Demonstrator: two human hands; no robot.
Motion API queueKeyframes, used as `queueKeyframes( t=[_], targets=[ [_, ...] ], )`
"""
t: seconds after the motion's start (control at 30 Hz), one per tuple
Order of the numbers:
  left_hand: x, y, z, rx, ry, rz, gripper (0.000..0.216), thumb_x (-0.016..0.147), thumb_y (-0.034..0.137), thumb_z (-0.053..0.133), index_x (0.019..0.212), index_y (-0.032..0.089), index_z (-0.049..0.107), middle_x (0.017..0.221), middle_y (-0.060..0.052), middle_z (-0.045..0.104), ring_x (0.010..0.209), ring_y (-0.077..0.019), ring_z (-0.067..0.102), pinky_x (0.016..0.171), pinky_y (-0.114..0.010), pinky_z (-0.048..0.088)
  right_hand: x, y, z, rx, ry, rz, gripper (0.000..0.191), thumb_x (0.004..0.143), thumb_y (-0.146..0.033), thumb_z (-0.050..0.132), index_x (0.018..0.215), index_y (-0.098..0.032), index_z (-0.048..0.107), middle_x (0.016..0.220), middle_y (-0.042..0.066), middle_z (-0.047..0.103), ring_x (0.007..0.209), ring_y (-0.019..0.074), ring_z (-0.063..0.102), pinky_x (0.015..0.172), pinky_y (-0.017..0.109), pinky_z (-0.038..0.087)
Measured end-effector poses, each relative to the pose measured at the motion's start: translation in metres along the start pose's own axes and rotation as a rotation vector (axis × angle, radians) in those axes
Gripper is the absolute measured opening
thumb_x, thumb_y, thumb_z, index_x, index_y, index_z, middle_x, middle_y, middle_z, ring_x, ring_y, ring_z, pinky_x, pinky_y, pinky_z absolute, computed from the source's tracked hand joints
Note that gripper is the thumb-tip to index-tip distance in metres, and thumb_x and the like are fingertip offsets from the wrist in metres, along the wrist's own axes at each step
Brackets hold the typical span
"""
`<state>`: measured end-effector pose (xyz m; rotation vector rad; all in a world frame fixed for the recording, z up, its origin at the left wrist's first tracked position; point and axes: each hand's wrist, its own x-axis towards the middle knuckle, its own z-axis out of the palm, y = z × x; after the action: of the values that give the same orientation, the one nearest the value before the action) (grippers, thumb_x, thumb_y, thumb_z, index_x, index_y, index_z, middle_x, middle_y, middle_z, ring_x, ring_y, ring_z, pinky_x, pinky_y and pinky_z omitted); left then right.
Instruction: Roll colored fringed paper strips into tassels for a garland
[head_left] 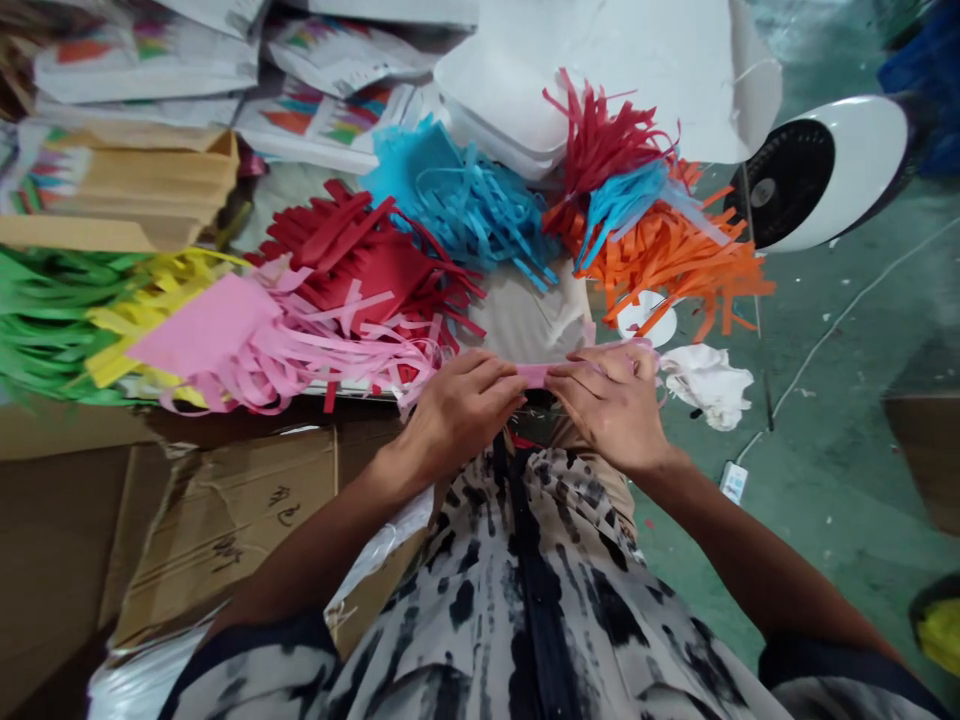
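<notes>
My left hand (459, 405) and my right hand (611, 400) meet just above my lap, fingers pinched together on a small pink paper strip (534, 374) held between them. Directly beyond my hands lie piles of fringed paper: pink fringe (300, 345), red fringe (360, 250), blue fringe (457, 195), and an orange, red and blue bundle (652, 220). Further left are yellow fringe (150, 300) and green fringe (45, 320). My patterned black-and-white garment (525, 600) fills the bottom of the view.
Flattened cardboard (187, 510) covers the lower left. Stacked printed packets (150, 60) and a brown box (127, 180) sit at the top left. A white fan (817, 170) stands on the green floor (840, 420) at right, near crumpled white paper (709, 385).
</notes>
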<state>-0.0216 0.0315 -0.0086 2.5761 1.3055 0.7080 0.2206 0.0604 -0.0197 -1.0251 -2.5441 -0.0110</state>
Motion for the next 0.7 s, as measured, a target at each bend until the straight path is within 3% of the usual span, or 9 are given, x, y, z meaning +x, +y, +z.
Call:
queueKeyframes(
  t=[0.13, 0.27, 0.4, 0.57, 0.7],
  targets=[
    [0.008, -0.003, 0.017, 0.069, -0.022, -0.021, 0.015, 0.104, 0.021, 0.057, 0.107, 0.018, 0.072, 0.102, -0.008, 0.075, 0.095, -0.0221, 0.066, 0.085, -0.037, 0.053, 0.006, -0.003, -0.002, 0.01, -0.01, 0.027, 0.018, 0.107, -0.02, 0.056, 0.105, -0.023, 0.074, 0.108, 0.001, 0.082, 0.121, 0.0217, 0.063, 0.103, 0.043, 0.025],
    [0.007, -0.008, 0.013, 0.121, -0.021, 0.021, 0.016, 0.105, 0.018, 0.056, 0.11, 0.018, 0.071, 0.102, -0.007, 0.075, 0.094, -0.0214, 0.064, 0.081, -0.035, 0.052, 0.012, -0.004, -0.007, 0.045, -0.049, 0.069, 0.015, 0.106, -0.032, 0.062, 0.104, -0.023, 0.074, 0.11, 0.001, 0.082, 0.124, 0.0239, 0.064, 0.104, 0.044, 0.027],
    [0.01, -0.005, 0.01, 0.137, -0.024, -0.003, 0.016, 0.105, 0.02, 0.057, 0.11, 0.018, 0.072, 0.099, -0.007, 0.075, 0.091, -0.0217, 0.065, 0.078, -0.036, 0.051, 0.014, -0.003, -0.005, -0.025, -0.051, 0.015, 0.014, 0.107, -0.024, 0.059, 0.105, -0.025, 0.073, 0.112, -0.001, 0.081, 0.124, 0.0235, 0.064, 0.106, 0.046, 0.027],
    [0.018, 0.003, 0.013, 0.197, -0.057, -0.032, 0.021, 0.106, 0.025, 0.054, 0.097, 0.017, 0.072, 0.092, -0.01, 0.072, 0.086, -0.023, 0.065, 0.073, -0.038, 0.049, 0.015, -0.002, 0.002, -0.065, 0.058, -0.018, 0.015, 0.107, -0.02, 0.056, 0.1, -0.025, 0.069, 0.103, -0.003, 0.081, 0.118, 0.0191, 0.064, 0.112, 0.045, 0.025],
    [0.018, 0.004, 0.014, 0.241, -0.053, -0.02, 0.021, 0.105, 0.016, 0.052, 0.101, 0.016, 0.072, 0.092, -0.01, 0.073, 0.084, -0.0237, 0.065, 0.07, -0.038, 0.048, 0.018, -0.005, 0.001, -0.001, -0.008, 0.031, 0.016, 0.109, -0.027, 0.054, 0.109, -0.026, 0.07, 0.107, 0.0, 0.08, 0.115, 0.021, 0.064, 0.113, 0.047, 0.026]
  ],
)
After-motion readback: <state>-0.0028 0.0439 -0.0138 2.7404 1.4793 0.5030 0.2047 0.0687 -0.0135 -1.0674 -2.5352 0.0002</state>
